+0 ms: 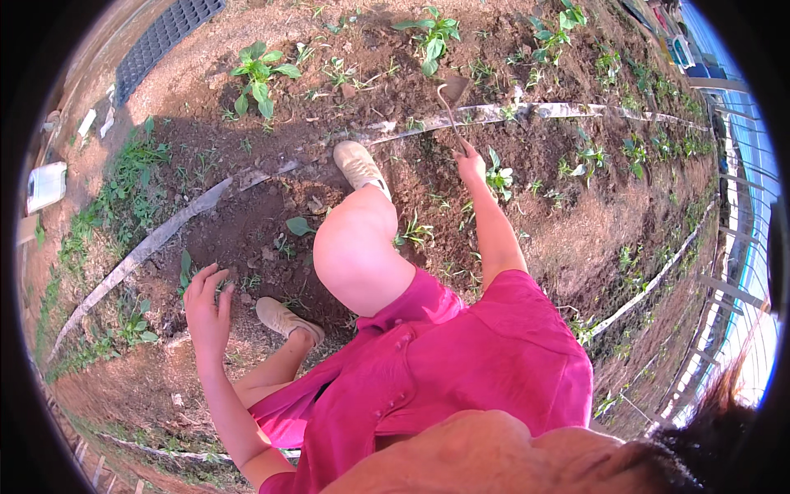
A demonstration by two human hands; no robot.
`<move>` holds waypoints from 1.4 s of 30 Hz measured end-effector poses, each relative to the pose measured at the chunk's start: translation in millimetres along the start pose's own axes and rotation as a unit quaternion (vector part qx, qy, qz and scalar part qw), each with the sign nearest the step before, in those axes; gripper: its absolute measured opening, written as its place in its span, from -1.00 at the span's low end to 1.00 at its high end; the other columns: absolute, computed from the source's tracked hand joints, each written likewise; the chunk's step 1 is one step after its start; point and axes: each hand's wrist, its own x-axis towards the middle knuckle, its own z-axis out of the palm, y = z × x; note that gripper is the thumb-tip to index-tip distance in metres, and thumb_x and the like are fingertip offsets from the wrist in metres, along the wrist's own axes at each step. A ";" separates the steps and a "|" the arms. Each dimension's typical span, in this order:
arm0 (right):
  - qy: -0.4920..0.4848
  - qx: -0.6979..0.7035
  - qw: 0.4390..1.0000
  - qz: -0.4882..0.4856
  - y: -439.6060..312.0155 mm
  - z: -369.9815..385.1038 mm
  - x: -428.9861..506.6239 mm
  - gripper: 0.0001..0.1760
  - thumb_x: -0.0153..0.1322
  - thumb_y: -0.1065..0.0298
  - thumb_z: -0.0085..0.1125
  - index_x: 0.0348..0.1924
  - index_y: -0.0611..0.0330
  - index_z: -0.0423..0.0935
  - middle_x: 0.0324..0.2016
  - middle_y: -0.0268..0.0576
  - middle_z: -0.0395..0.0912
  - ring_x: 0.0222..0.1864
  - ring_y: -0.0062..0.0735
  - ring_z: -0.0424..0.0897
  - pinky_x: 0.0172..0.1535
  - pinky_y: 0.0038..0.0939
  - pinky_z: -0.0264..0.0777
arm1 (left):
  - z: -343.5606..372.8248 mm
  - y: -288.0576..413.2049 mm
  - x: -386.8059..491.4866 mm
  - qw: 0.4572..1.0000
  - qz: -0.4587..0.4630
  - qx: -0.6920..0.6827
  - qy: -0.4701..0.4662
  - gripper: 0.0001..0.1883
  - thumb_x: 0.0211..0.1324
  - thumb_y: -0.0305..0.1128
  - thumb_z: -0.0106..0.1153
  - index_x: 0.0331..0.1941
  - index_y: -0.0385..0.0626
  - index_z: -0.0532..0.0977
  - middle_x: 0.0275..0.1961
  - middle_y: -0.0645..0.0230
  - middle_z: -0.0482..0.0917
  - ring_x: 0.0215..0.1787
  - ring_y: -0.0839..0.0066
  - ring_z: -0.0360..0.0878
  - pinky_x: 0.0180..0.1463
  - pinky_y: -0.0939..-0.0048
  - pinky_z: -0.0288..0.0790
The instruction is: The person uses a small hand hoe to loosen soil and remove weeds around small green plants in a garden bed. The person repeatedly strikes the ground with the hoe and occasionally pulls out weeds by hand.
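My right hand [470,163] is closed around the handle of a small hand hoe [454,91]. Its flat blade is near the soil beyond a pale drip tape [481,115]; whether it touches the ground I cannot tell. A leafy seedling [498,176] grows just right of that hand. On the other side, my left hand [208,302] hangs over the bed with its fingers apart and nothing in them. Green leaves [185,269] show beside its fingertips. Larger pepper-like plants [259,77] stand in the row ahead, with small weeds [340,73] among them.
My shoes [358,163] rest on brown soil between plants. Another flat tape [148,247] curves along the left, past dense weeds [133,179]. A black seedling tray [163,46] and a white container [46,187] lie at upper left. Greenhouse framing [737,234] borders the right.
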 end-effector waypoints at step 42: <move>-0.263 -0.508 0.447 -0.688 -442.9 391.1 -185.3 -0.69 0.48 0.12 0.15 -0.06 0.12 0.43 -0.47 -0.07 0.67 -0.42 0.02 0.68 -0.34 -0.04 0.51 | -10.7 -97.4 -27.8 0.982 0.029 0.012 0.187 -0.90 -0.01 -0.33 0.12 -0.47 -0.06 0.56 -0.38 0.41 0.49 -0.25 0.41 0.51 0.10 0.29 0.34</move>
